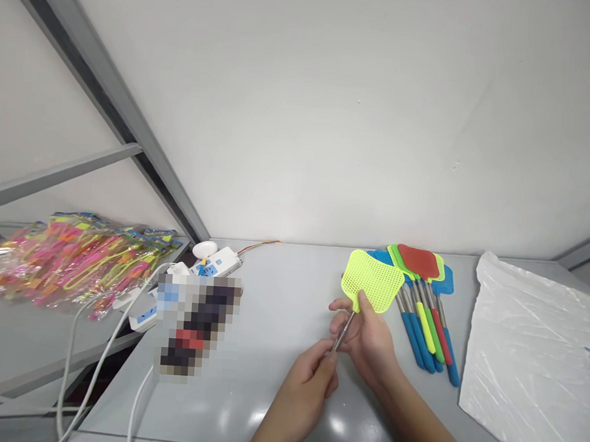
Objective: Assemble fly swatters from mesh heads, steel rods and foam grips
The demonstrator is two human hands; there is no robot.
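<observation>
A yellow-green fly swatter (pixel 373 279) with a perforated head and a metal rod is held between my hands, above the grey table. My left hand (pixel 310 375) is closed around the lower end of the rod, hiding the handle. My right hand (pixel 366 329) grips near the base of the swatter head, thumb over its neck and other fingers curled behind. To the right lies a pile of fly swatters (pixel 420 262) with red, green, yellow and blue heads and matching handles.
A white plastic bag (pixel 531 355) lies at the right. White power strips (pixel 220 263) with cables (pixel 104 356) are on the left, beside a pixelated item (pixel 198 332). Bagged colourful goods (pixel 83 258) rest behind a metal frame (pixel 58 173). A wall (pixel 361 118) stands behind.
</observation>
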